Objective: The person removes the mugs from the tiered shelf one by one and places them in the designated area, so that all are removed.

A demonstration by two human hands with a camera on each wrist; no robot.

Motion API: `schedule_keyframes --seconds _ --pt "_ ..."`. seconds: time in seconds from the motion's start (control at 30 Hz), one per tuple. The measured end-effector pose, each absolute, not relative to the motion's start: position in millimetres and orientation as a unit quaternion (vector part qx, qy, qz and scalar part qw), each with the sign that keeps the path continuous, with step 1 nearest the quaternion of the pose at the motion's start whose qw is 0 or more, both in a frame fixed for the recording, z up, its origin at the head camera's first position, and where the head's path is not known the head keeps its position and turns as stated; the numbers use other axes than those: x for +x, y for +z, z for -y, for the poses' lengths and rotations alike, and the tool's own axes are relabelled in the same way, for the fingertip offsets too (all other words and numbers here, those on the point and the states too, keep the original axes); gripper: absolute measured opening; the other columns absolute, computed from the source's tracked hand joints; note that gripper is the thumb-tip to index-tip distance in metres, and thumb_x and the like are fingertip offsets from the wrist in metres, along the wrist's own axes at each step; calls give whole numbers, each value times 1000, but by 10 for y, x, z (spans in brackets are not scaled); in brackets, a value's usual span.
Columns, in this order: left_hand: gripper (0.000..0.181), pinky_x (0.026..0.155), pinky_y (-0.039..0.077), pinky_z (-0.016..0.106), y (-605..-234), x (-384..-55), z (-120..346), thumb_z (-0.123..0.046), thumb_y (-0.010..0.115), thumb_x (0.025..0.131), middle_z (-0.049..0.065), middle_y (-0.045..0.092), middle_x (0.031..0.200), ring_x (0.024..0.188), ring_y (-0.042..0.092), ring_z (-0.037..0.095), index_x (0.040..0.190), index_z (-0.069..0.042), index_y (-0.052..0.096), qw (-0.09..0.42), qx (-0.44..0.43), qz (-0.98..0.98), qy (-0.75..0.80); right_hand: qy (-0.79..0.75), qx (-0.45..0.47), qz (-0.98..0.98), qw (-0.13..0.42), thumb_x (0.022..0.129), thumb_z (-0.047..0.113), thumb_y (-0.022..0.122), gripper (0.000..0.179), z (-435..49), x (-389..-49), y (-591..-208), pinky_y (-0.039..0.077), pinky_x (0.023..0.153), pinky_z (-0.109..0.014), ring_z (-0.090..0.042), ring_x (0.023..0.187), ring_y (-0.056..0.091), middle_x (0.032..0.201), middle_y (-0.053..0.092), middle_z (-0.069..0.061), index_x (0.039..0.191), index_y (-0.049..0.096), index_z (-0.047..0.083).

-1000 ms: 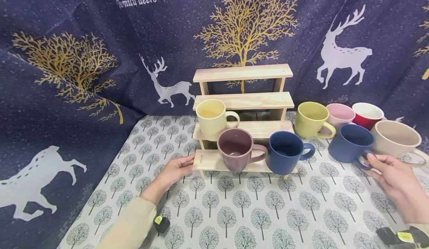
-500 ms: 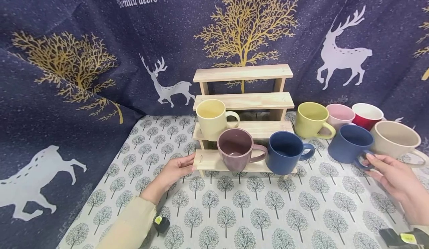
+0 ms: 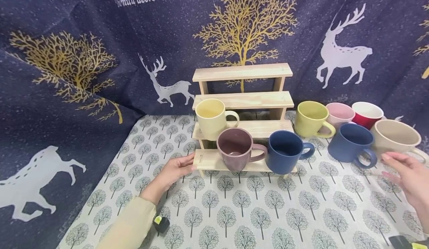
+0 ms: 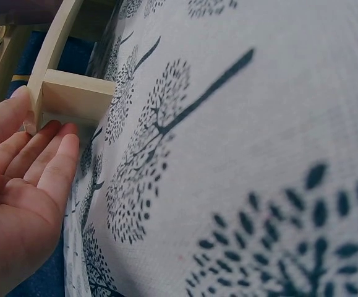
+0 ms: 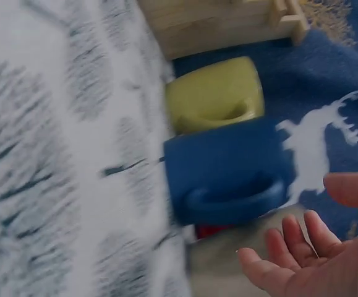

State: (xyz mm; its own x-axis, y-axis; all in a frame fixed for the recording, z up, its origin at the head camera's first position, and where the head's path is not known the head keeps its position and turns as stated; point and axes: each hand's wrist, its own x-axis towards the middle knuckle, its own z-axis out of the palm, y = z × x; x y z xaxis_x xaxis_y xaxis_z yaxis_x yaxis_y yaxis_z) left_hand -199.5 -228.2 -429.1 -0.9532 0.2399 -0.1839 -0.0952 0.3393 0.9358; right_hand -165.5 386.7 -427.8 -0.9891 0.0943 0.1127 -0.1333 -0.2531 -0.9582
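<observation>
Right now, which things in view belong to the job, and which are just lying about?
Job, apparently:
pale wooden stepped stand, gripped by left hand
on it, round cream mug, mauve mug, navy mug
beside it, lime mug, pink mug, red mug, blue mug, beige mug, near right hand

Merely around:
white patterned tablecloth
navy cloth backdrop

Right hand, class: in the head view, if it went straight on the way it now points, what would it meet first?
Probably the curved handle of the blue cylindrical mug beside the wide beige mug, though depth is unclear and the beige one might come first.
</observation>
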Motion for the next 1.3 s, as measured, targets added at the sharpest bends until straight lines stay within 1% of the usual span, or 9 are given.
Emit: schedule_keyframes --seconds 0.07,0.17,0.37,0.5,0.7,0.8,1.0,1.2,1.3 --pt "60 112 53 36 -4286 -1998 2278 -6 66 95 25 50 150 139 54 43 150 1 43 146 47 -806 572 825 50 554 100 105 -5 44 35 -3843 -1640 -4209 61 64 -13 0 86 71 90 77 6 98 74 12" --pt "60 113 52 36 -4286 -2002 2278 -7 66 95 25 50 150 139 54 42 150 1 43 143 54 -807 570 860 117 484 108 105 -8 37 36 -3804 -1677 -4057 65 68 -21 -11 92 76 98 80 -5 106 72 2" --pt "60 114 52 39 -4304 -2005 2278 -9 67 95 24 51 150 138 55 42 150 0 43 144 53 -808 569 880 242 407 40 106 -11 21 45 -3599 -1861 -3682 69 82 -37 -27 106 75 116 74 -22 121 63 -14" --pt "60 113 52 39 -4305 -2003 2277 -8 66 95 25 50 151 139 54 43 150 0 43 146 51 -805 573 877 267 398 17 104 -15 21 44 -3292 -1934 -3396 68 88 -42 -31 110 74 119 73 -27 124 61 -17" --pt "60 112 53 35 -4286 -1999 2276 -7 65 96 26 49 151 139 53 43 150 2 42 145 53 -805 573 851 252 459 -38 106 -11 29 41 -2819 -2086 -3067 66 92 -34 -24 112 74 119 76 -18 124 66 -8" --pt "60 111 53 34 -4275 -1995 2276 -6 65 96 26 49 150 139 54 43 150 3 42 142 53 -804 575 822 230 517 -60 106 -6 37 37 -2554 -2201 -2972 65 91 -27 -17 108 74 117 77 -9 121 70 1" --pt "60 111 53 33 -4288 -1993 2267 -6 65 96 26 49 151 139 53 43 150 3 42 146 53 -802 577 775 196 593 -95 105 2 50 28 -2080 -2410 -2844 65 87 -22 -7 103 72 108 77 4 111 75 14" --pt "59 112 53 37 -4288 -2001 2269 -5 66 95 24 50 150 139 54 43 150 1 44 145 48 -806 572 736 145 645 -142 105 10 55 22 -1724 -2564 -2756 63 89 -21 -4 104 68 105 75 11 105 73 23" --pt "58 112 52 38 -4285 -2008 2276 -5 65 95 23 51 150 139 54 42 150 -1 45 141 41 -807 572 704 135 676 -170 106 14 53 18 -1545 -2644 -2748 60 92 -20 -3 106 65 107 72 14 109 68 23"
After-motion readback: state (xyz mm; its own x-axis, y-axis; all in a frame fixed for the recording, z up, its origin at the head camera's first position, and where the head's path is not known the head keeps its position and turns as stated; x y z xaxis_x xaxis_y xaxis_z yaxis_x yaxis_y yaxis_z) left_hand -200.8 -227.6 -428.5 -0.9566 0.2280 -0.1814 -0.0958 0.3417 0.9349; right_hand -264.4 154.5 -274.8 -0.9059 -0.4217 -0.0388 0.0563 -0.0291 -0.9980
